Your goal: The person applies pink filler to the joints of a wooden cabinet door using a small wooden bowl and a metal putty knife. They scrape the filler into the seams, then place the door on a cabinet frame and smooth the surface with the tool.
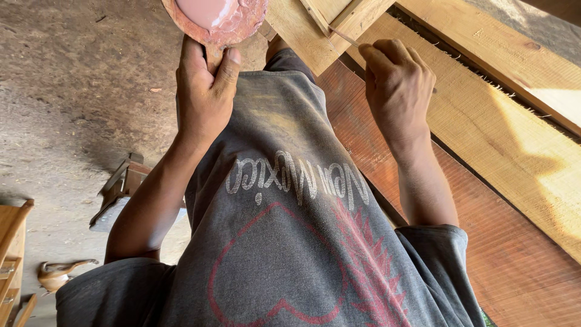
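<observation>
1. Your left hand [203, 91] is clamped on the handle of a round, shallow dish [215, 18] at the top of the view, thumb and fingers wrapped around the stub below its rim. The dish holds a pale pink paste, and its rim is smeared with the same stuff.

2. Your right hand [396, 85] is closed around a thin stick-like tool [345, 37], pinched near your fingertips. Its tip rests on, or just beside, the edge of a pale wooden frame piece [327, 24] at the far right of the dish. Whether the tip carries paste cannot be told from here.

3. The two hands are apart, with your grey printed shirt [284, 200] between them.

4. The work sits at the far end of the scene: pale planks [484, 121] run diagonally on the right, with a reddish-brown board [514, 266] lying nearer beside them.

5. How far along, as a judgement: the dish is still well filled, so plenty of paste is left. No filled or coated patch shows on the pale wood in view, so the application looks early or confined to a small spot under the tool.

6. On the dirt floor [72, 91] to the left lie a small wooden stool [121, 188] and a light wooden piece at the near left edge.
</observation>
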